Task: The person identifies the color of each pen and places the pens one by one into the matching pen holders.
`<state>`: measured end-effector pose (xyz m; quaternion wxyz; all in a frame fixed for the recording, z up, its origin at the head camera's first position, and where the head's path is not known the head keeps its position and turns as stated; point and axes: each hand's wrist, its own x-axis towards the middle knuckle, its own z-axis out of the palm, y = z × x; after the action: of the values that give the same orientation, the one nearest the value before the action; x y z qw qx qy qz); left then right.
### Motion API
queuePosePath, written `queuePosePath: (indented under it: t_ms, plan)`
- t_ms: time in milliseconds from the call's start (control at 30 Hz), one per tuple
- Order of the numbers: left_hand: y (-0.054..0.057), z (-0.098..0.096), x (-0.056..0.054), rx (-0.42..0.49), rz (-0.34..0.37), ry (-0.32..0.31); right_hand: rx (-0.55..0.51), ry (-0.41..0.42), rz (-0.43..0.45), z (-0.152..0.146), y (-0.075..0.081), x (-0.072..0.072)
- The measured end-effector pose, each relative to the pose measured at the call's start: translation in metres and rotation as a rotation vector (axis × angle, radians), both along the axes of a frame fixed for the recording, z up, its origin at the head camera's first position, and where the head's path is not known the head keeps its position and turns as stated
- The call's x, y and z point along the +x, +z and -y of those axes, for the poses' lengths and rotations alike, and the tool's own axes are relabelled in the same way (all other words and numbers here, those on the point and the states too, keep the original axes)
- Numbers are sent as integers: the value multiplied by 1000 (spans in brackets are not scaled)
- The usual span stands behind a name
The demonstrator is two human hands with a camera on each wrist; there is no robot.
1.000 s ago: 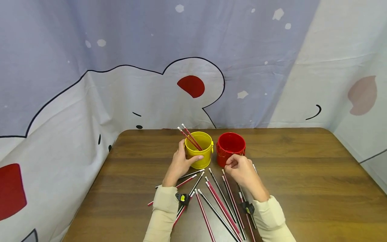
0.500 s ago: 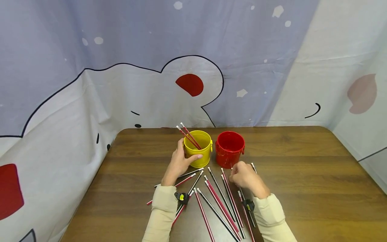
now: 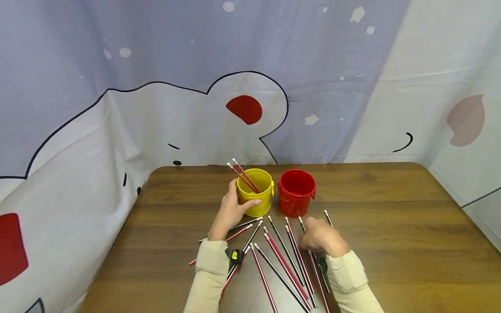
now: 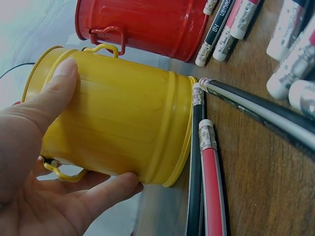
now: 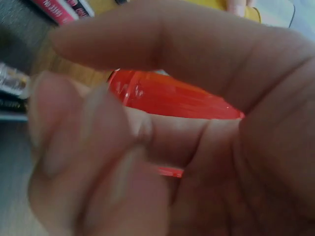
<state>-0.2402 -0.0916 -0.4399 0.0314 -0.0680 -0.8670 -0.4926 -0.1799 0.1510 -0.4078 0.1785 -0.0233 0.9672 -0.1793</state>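
My left hand point(image 3: 230, 213) holds a yellow bucket point(image 3: 261, 203) from its left side. In the left wrist view the thumb lies along one side of the yellow bucket and the fingers curve round the other. Two red pencils point(image 3: 240, 167) lean inside it, white erasers up. Beside it stands a red bucket point(image 3: 295, 203), with no pencil showing in it. My right hand point(image 3: 322, 234) is low over the pencils in front of the red bucket, next to a black pencil point(image 3: 300, 220). In the right wrist view its fingers are loosely bent, thumb apart, with nothing visible between them.
Several red and black pencils lie spread on the wooden table point(image 3: 391, 243) between the forearms, among them a red pencil point(image 3: 264, 278) and a black pencil point(image 3: 279, 274). Another black pencil point(image 3: 328, 217) pokes out beyond the right hand. A printed curtain point(image 3: 332, 56) hangs behind the table.
My right hand has moved from the front of the red bucket down toward the pencils nearer me, uncovering the bucket and a pencil's eraser end. The left hand stays on the yellow bucket.
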Motion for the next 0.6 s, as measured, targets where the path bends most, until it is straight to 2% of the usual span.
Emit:
queuePosePath:
  t_ms: [167,600]
  plan:
    - [0,0,0,7,8,2,36,-13,29,1,0,2]
    - [1,0,0,11,17,2,52,13,17,7,-5,3]
